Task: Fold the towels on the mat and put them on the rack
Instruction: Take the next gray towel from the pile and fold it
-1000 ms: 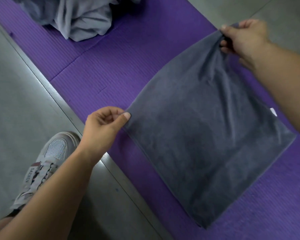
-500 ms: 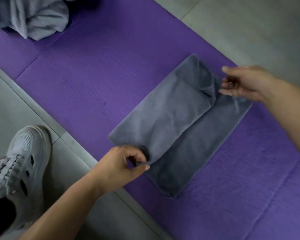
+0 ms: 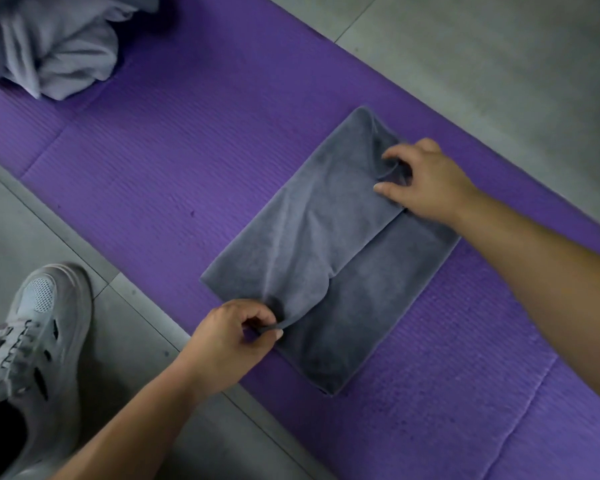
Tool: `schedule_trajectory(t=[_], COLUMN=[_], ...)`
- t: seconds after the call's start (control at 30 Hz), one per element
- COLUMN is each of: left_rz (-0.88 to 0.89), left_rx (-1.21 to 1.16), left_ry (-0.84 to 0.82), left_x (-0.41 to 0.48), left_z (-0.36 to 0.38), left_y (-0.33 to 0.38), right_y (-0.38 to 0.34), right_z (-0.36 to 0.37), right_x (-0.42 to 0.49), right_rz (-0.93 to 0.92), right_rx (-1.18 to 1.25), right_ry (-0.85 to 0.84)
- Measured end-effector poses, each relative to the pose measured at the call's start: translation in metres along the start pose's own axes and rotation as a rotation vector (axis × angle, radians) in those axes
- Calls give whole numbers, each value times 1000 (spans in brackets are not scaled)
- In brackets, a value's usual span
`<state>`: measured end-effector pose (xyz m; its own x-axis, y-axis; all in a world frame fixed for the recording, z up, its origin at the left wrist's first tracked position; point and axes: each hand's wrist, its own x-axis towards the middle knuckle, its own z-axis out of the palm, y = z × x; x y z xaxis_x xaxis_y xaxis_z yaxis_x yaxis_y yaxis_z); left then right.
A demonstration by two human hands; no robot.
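While the dark grey towel [image 3: 329, 258] lies half-folded mid-frame on the purple mat [image 3: 160, 161], left hand [image 3: 229, 344] pinching its lower corner, right hand [image 3: 426, 181] pinching the upper corner.

Both forearms are bare along all that shows. The left hand [image 3: 229, 344] and right hand [image 3: 430, 181] are bare too, with short, plain nails. One shoe [image 3: 35, 341] shows on the floor just left of the mat [image 3: 187, 150]. It is a pale grey-white trainer with a rounded toe, a mesh panel over the toe and grey laces crossed up the front. Dark oval vents are cut in its side above a thick pale sole. Lettering near the laces is too blurred to read. Something dark shows at its opening.
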<state>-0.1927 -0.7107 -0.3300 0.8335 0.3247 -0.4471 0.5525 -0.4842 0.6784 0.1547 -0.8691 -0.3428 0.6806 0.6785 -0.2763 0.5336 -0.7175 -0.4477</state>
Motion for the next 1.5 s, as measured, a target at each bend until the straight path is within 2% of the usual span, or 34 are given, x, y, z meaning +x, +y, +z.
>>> schedule_trajectory(t=[0.07, 0.13, 0.17, 0.27, 0.3, 0.4, 0.47, 0.6, 0.7, 0.87, 0.93, 1.0, 1.07, 1.1, 1.2, 1.27, 1.33, 1.5], left_rz=[-7, 1, 12, 68, 89, 142, 183, 277, 311, 255, 226, 259, 215, 163, 75, 67, 58, 34], left_rx=[-6, -11, -18, 0, 4, 20, 78, 154, 199, 280, 235, 233, 341, 416, 592, 662, 699, 696], left_ry=[1, -5, -4, 28, 20, -54, -51, 3, -34, -132, -97, 150, 341, 344, 213, 171, 176, 197], left_x=[1, 1, 1, -2, -4, -17, -23, -24, -23, -21, -14, 2, 28, 43, 70, 72, 67, 56], left_z=[-1, -1, -1, 4, 9, 32, 50, 80, 91, 92, 81, 66, 52, 48, 55, 62, 64, 60], left_y=[0, 1, 3, 10, 13, 21, 25, 30, 30, 27, 32, 32, 29, 28, 21, 7, -5, -12], right_y=[0, 6, 13, 31, 41, 67, 78, 86, 80, 68, 62, 50, 25, 8, -31, -41, -37, 1], right_z=[-2, -6, -10, -26, -28, -26, -20, -8, -6, -5, -3, 1, 14, 23, 63, 84, 88, 58], right_x=[-1, -3, -4, -7, -8, -14, -19, -24, -29, -39, -39, -37, -35, -34, -28, -21, -9, 14], right_rz=[24, 119, 218, 550, 614, 702, 713, 658, 645, 614, 576, 433, 209, 103, -218, -321, -309, -96], right_rx=[-129, -80, 70, 770, 904, 996, 917, 571, 393, 214, 96, -140, -220, -225, -269, -348, -426, -420], right_ry=[-50, 20, 91, 281, 334, 430, 468, 437, 416, 341, 328, 349, 317, 256, 33, -70, -89, -39])
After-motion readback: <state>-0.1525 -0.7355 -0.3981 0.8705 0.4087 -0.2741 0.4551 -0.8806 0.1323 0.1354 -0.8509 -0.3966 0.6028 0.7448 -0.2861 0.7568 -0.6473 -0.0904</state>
